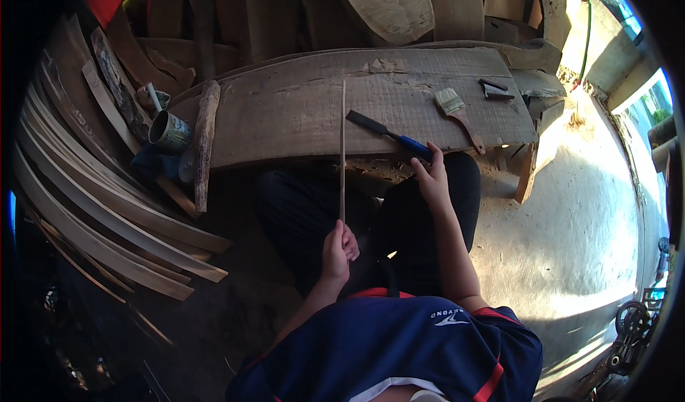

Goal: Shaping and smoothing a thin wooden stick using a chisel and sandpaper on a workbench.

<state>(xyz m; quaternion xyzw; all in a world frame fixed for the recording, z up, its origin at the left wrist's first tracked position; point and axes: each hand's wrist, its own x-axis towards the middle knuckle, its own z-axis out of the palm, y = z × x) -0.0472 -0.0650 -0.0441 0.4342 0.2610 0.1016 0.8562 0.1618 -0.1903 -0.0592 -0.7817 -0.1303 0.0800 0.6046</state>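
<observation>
My left hand [340, 249] is closed around the lower end of a long, thin wooden stick [343, 152]. The stick points away from me, and its far end is over the wide wooden plank [278, 109]. With my right hand [432, 177] I grip the end of a chisel's blue handle, thumb on one side and fingers on the other. The chisel [385, 132] has a dark, flat blade that points to the far left over the plank, close to the stick. Right of it, a flat paintbrush [459, 116] with pale bristles rests near the plank's front edge.
A small dark block [496, 89] sits at the plank's right end. A rough wooden piece [207, 138] lies across its left end, beside a metal can [170, 131]. Long curved wooden strips [107, 202] are stacked at the left. More boards [389, 6] lean at the back.
</observation>
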